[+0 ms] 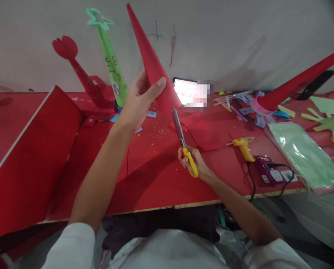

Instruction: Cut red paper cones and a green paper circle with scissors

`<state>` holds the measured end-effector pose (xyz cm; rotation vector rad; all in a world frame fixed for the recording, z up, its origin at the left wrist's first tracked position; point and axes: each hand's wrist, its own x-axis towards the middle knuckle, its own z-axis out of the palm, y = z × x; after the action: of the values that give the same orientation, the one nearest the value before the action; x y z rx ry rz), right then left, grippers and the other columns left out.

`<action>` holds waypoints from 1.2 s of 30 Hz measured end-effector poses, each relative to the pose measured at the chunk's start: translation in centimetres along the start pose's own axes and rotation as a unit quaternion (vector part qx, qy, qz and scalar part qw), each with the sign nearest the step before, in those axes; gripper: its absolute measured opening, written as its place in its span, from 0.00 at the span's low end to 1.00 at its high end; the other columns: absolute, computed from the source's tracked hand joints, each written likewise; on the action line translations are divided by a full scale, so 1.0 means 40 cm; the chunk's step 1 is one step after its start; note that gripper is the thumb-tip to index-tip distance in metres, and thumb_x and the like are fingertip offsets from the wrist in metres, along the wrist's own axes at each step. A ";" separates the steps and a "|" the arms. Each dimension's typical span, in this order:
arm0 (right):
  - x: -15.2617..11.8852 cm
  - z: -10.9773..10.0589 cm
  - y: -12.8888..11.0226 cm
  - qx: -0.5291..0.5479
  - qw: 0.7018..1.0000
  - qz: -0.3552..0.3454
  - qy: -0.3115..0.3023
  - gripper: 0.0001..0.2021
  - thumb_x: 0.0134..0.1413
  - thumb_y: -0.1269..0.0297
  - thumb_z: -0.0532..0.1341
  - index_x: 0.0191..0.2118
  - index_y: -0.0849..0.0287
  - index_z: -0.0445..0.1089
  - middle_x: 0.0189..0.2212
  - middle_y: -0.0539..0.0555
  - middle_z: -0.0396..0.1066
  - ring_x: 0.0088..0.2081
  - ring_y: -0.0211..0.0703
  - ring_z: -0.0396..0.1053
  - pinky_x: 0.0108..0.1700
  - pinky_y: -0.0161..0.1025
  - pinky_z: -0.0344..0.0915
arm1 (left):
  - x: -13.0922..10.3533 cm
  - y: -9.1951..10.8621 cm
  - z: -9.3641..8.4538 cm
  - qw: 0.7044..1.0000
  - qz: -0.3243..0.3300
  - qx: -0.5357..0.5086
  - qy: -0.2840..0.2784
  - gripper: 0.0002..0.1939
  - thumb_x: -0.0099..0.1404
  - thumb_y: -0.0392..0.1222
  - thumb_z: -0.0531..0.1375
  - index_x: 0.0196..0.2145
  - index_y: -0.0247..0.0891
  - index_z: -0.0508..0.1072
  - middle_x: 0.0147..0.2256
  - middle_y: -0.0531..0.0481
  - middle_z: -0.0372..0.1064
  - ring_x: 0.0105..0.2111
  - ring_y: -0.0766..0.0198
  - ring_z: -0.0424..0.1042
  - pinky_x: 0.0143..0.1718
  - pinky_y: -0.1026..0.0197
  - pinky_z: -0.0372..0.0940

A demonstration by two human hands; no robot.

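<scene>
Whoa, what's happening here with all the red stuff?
A person's left hand is holding up a red paper cone, point upward. Their right hand holds yellow-handled scissors, with the tips near the cone's wide lower end. I can't tell if they touch. On the red table, a green cone with a star stands behind, and a yellow glue gun lies to the right.

red cone [154, 61] held — scissors [179, 130] near
</scene>
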<state>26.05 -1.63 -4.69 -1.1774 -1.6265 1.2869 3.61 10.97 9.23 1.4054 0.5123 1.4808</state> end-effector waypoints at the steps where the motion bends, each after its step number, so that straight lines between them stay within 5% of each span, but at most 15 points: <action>1: 0.000 0.001 -0.001 0.006 1.000 -0.004 -0.003 0.32 0.54 0.25 0.67 0.33 0.52 0.63 0.25 0.47 0.62 0.26 0.38 0.60 0.25 0.36 0.58 | 0.000 -0.001 0.003 1.000 0.005 0.000 0.011 0.22 0.59 0.63 0.79 0.41 0.50 0.79 0.41 0.50 0.80 0.45 0.52 0.79 0.48 0.47 0.77; 9: 0.000 0.002 0.006 0.014 1.000 -0.017 -0.004 0.39 0.50 0.15 0.62 0.34 0.53 0.64 0.25 0.47 0.62 0.26 0.38 0.58 0.26 0.36 0.55 | 0.015 -0.014 0.011 0.995 0.018 -0.012 0.099 0.27 0.50 0.66 0.83 0.38 0.53 0.79 0.37 0.57 0.76 0.44 0.59 0.71 0.54 0.51 0.74; 13: -0.002 0.001 0.012 0.008 1.000 -0.013 0.000 0.36 0.55 0.19 0.63 0.35 0.53 0.66 0.25 0.47 0.62 0.25 0.37 0.57 0.25 0.36 0.55 | 0.016 -0.013 0.015 0.995 0.025 -0.011 0.101 0.28 0.48 0.65 0.84 0.36 0.51 0.78 0.36 0.56 0.74 0.40 0.62 0.70 0.52 0.52 0.74; 20: 0.001 -0.005 0.005 -0.019 1.000 -0.005 0.021 0.34 0.56 0.21 0.63 0.33 0.53 0.65 0.24 0.48 0.63 0.25 0.38 0.60 0.25 0.36 0.57 | 0.003 -0.030 0.031 0.989 0.036 0.076 0.118 0.29 0.57 0.73 0.76 0.41 0.51 0.75 0.41 0.50 0.77 0.47 0.51 0.80 0.48 0.51 0.77; 28: 0.000 -0.002 0.020 -0.009 1.000 0.000 0.030 0.27 0.59 0.32 0.66 0.34 0.54 0.68 0.27 0.49 0.66 0.24 0.37 0.59 0.24 0.35 0.57 | 0.002 -0.028 0.036 0.989 0.052 0.070 0.118 0.26 0.57 0.70 0.78 0.40 0.53 0.76 0.39 0.53 0.75 0.42 0.56 0.77 0.47 0.54 0.76; 36: 0.004 -0.003 0.015 -0.016 0.999 0.018 0.039 0.26 0.54 0.36 0.72 0.32 0.52 0.65 0.24 0.46 0.62 0.23 0.37 0.59 0.23 0.36 0.57 | 0.002 -0.033 0.032 0.988 0.048 0.091 0.112 0.31 0.58 0.74 0.75 0.42 0.49 0.74 0.39 0.51 0.76 0.46 0.54 0.76 0.49 0.54 0.74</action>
<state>26.25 -1.41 -5.26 -1.2654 -1.5816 1.2259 5.28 11.20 8.48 1.4270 0.7446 1.7163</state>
